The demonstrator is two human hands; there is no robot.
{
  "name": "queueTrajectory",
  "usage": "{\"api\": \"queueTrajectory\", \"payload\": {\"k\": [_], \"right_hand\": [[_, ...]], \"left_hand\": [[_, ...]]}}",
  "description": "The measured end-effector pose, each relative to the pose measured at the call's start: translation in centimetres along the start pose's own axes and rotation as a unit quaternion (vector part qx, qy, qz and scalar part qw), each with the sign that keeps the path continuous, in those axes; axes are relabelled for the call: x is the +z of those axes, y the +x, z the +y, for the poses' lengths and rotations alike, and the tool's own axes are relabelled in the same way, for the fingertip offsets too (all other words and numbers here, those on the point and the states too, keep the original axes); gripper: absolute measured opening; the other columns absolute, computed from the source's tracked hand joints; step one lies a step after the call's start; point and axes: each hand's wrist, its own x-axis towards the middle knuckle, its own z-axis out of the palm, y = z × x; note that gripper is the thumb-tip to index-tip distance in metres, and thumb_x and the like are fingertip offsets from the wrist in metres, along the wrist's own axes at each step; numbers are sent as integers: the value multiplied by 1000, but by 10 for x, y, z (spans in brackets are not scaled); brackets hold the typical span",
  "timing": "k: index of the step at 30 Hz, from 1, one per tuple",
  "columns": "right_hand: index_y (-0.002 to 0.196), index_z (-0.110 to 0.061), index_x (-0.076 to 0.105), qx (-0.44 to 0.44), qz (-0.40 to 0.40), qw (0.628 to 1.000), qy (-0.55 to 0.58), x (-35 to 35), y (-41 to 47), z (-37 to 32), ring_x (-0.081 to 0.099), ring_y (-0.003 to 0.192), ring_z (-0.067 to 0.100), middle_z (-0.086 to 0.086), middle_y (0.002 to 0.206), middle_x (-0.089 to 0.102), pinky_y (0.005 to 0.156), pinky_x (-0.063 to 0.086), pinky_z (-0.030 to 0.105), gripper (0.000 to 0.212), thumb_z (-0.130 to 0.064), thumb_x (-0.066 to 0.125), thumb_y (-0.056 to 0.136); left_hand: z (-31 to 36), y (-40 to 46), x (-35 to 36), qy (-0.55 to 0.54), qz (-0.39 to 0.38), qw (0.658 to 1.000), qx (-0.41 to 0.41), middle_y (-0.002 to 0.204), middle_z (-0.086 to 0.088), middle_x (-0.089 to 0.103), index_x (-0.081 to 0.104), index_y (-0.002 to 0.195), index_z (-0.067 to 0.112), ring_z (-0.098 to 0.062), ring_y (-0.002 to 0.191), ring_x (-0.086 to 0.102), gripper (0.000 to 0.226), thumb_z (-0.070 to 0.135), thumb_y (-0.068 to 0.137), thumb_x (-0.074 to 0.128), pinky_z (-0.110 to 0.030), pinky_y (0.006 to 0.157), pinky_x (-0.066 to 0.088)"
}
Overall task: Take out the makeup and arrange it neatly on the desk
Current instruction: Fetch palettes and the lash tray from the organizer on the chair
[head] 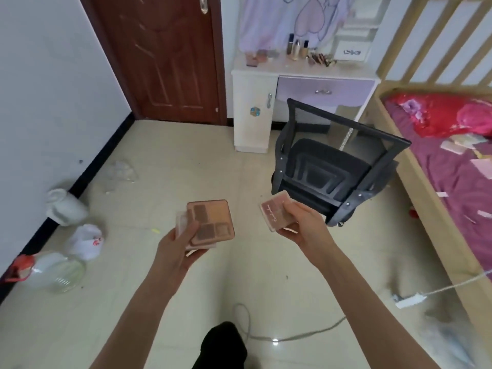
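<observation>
We hold both arms out in front of us over the tiled floor (186,161), forearms bare and angled inward, hands at about the same height and well apart.

Our left hand (177,242) is turned palm up, with the thumb laid across the top of a square palette (213,221) and the fingers curled beneath it. The palette shows 4 or so shade blocks through its lid. Under it sit at least 2 more flat cases (182,222), their pale edges sticking out to the left of the thumb and below the palette; we cannot tell exactly how many are stacked.

Our right hand (299,222) is also closed around makeup: it grips a pink compact (274,213) with script lettering along one side, thumb on top and fingers wrapped under, the compact tilted up to the left of the knuckles.

Beyond the right hand stands a black chair (332,166), its mesh back toward us. Farther ahead of both grips is the desk (354,71), where several bottles (296,47) stand upright, small palettes (254,58) lie to their left and a row of slim items (320,59) lies to their right. A bed (452,161) runs along the right, and a door (165,54) stands left of the desk.
</observation>
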Motion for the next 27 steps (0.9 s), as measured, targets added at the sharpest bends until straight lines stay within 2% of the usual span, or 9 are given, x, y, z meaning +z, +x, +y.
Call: {"api": "queueTrajectory", "payload": {"k": [6, 11, 14, 20, 23, 27], "right_hand": [[99, -9, 65, 5, -31, 999, -15, 25, 107, -39, 63, 83, 22, 8, 91, 65, 68, 55, 30, 14, -19, 56, 92], [97, -7, 64, 0, -37, 999, -24, 67, 224, -88, 64, 82, 21, 11, 93, 66, 62, 55, 26, 13, -17, 55, 93], [105, -4, 61, 6, -31, 999, -25, 101, 294, -127, 63, 83, 21, 11, 92, 64, 68, 55, 31, 17, -14, 54, 93], [89, -9, 62, -5, -11, 1000, 16, 142, 408, -193, 64, 80, 21, 9, 87, 65, 65, 57, 31, 8, -10, 54, 92], [88, -10, 60, -3, -1, 999, 37, 156, 463, -219, 64, 79, 21, 9, 86, 65, 67, 56, 32, 7, -10, 55, 92], [91, -10, 60, -3, 6, 999, 52, 174, 544, -254, 64, 76, 20, 9, 88, 66, 65, 55, 31, 3, -12, 57, 92]], "left_hand": [[23, 99, 19, -24, 11, 1000, -1, 90, -7, 73, 64, 100, 10, -18, 82, 70, 16, 19, 87, 59, -25, 61, 56], [65, 218, 44, -19, 11, 1000, 5, 93, -7, 72, 64, 101, 10, -20, 85, 69, 17, 19, 87, 60, -26, 64, 56], [108, 295, 60, -7, 2, 1000, 14, 93, -7, 72, 65, 101, 10, -18, 85, 69, 18, 19, 86, 61, -26, 65, 56], [175, 417, 102, 18, -32, 999, 27, 94, -3, 73, 66, 100, 14, -14, 86, 69, 19, 25, 85, 62, -26, 70, 53], [194, 469, 127, 26, -36, 999, 23, 91, -4, 73, 65, 100, 12, -14, 83, 70, 19, 24, 85, 62, -25, 68, 54], [219, 545, 161, 33, -39, 999, 15, 95, -6, 71, 64, 103, 11, -17, 89, 68, 20, 22, 86, 61, -25, 67, 55]]}}
